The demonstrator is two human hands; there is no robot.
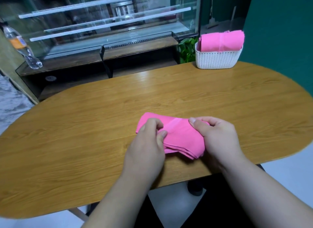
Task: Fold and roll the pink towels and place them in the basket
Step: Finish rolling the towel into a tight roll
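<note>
The left hand (149, 143) and right hand (215, 136) pinch the folded pink cloth towel (181, 136) between them, fingers curled. Far beyond the right hand, a white woven plastic basket (218, 59) holds a rolled pink towel (221, 41). Beneath the hands lies an oval wooden surface (84, 126); beyond it stand a glass display case (101, 24) and a green wall (279, 41).

wooden table (101, 109) | glass display case (105, 24) | plastic bottle (22, 46) left | green plant (187, 49)

One wide-angle camera rides on the person's head, facing forward and tilted steeply down onto the oval light-brown wooden table (84, 117). It hangs close above the table's near edge, which bows across the lower view. The white woven plastic basket (218, 59) and the glass-fronted display case (110, 24) lie far along the top.
</note>
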